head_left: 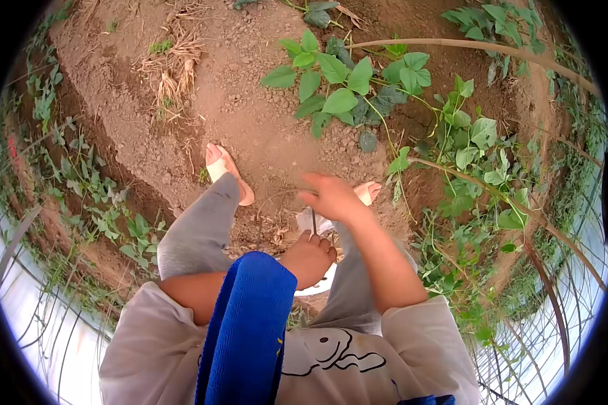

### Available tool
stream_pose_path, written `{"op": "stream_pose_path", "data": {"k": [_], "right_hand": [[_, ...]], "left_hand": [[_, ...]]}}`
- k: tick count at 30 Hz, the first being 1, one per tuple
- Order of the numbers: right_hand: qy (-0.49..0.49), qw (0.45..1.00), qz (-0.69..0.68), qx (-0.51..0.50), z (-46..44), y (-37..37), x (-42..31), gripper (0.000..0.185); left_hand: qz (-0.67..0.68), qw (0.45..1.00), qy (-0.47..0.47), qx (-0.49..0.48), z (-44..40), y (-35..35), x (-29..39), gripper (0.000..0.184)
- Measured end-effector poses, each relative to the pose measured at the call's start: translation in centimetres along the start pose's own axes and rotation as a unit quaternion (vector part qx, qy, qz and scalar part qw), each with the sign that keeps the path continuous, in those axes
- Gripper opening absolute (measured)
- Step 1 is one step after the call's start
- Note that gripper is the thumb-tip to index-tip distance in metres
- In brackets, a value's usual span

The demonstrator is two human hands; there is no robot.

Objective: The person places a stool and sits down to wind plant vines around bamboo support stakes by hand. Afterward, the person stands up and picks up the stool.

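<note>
My left hand [311, 260] is closed in front of my belly, its fingers wrapped round a thin dark rod [314, 222] that sticks out above the knuckles. Beneath that hand, between my legs, is a white object [317, 286], mostly hidden; its kind I cannot make out. My right hand [336, 198] hovers farther forward over the soil, a little blurred. Its thumb and fingers are stretched out to the left and apart, close to the upper end of the rod, and I see nothing held in them.
Bare brown soil [263, 128] lies around my sandaled feet. A leafy green plant [338, 88] grows ahead, and vines [466, 148] climb bent canes [479, 46] on the right. More vines [121, 223] line the left. Dry stalks [177, 71] lie ahead. A blue cloth [250, 331] hangs before my chest.
</note>
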State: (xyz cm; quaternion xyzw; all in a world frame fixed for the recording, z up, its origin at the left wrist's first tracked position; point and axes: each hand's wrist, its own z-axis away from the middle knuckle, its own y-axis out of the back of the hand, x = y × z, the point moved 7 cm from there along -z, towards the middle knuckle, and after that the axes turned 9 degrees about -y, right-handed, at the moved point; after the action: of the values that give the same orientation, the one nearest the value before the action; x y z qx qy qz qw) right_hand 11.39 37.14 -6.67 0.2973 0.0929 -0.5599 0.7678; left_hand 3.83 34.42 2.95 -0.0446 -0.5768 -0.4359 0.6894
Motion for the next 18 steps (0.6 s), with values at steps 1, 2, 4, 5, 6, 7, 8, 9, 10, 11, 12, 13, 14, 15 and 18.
{"op": "stream_pose_path", "data": {"k": [1,2,4,5,6,7,8,9,10,11,12,13,14,15,18], "right_hand": [[-0.008,1.000,-0.022,0.001,-0.1,-0.8,0.0,0.040],[-0.007,1.000,-0.022,-0.013,0.1,-1.9,-0.5,0.040],[-0.082,0.995,-0.054,-0.035,0.6,-4.1,-0.7,0.039],[-0.082,0.994,-0.052,-0.051,0.8,-6.0,-0.7,0.039],[-0.078,0.993,-0.079,-0.040,1.0,-7.9,-0.1,0.037],[-0.073,0.991,-0.104,-0.029,1.0,-9.8,0.4,0.034],[-0.072,0.991,-0.100,-0.043,1.0,-11.5,0.8,0.034],[-0.096,0.987,-0.118,-0.042,1.0,-12.8,1.6,0.032],[-0.122,0.983,-0.134,-0.040,1.2,-14.0,2.3,0.031],[-0.120,0.984,-0.125,-0.050,1.4,-15.1,2.5,0.031],[-0.147,0.981,-0.125,-0.017,1.6,-15.4,3.2,0.029],[-0.174,0.977,-0.125,0.018,1.9,-15.4,3.6,0.027],[-0.172,0.978,-0.117,0.014,2.2,-15.6,3.7,0.027],[-0.180,0.977,-0.115,0.018,2.6,-15.4,4.0,0.026],[-0.188,0.969,-0.154,0.039,4.0,-11.1,3.2,0.021]], "left_hand": [[0.012,1.000,0.008,0.001,0.4,-0.7,0.3,0.025],[0.042,0.999,0.019,0.012,0.7,-1.8,0.5,0.023],[0.086,0.995,0.039,-0.012,1.3,-2.7,1.0,0.023],[0.098,0.994,0.046,-0.030,1.6,-2.4,0.8,0.024],[0.106,0.992,0.052,-0.038,1.9,-2.5,0.3,0.024],[0.115,0.991,0.057,-0.040,2.2,-2.5,-0.1,0.025],[0.123,0.989,0.064,-0.044,2.5,-2.7,-0.6,0.025],[0.136,0.987,0.068,-0.046,2.9,-3.0,-1.0,0.026],[0.147,0.985,0.075,-0.049,3.3,-3.4,-1.5,0.026],[0.159,0.983,0.080,-0.050,3.7,-3.7,-2.0,0.026],[0.171,0.980,0.086,-0.053,4.2,-3.9,-2.2,0.027],[0.183,0.977,0.093,-0.056,4.9,-4.0,-2.7,0.027],[0.196,0.974,0.100,-0.059,5.7,-4.1,-3.2,0.028],[0.209,0.970,0.106,-0.062,6.3,-4.2,-3.6,0.028],[0.269,0.951,0.133,-0.070,8.2,-5.1,-5.2,0.030]]}}
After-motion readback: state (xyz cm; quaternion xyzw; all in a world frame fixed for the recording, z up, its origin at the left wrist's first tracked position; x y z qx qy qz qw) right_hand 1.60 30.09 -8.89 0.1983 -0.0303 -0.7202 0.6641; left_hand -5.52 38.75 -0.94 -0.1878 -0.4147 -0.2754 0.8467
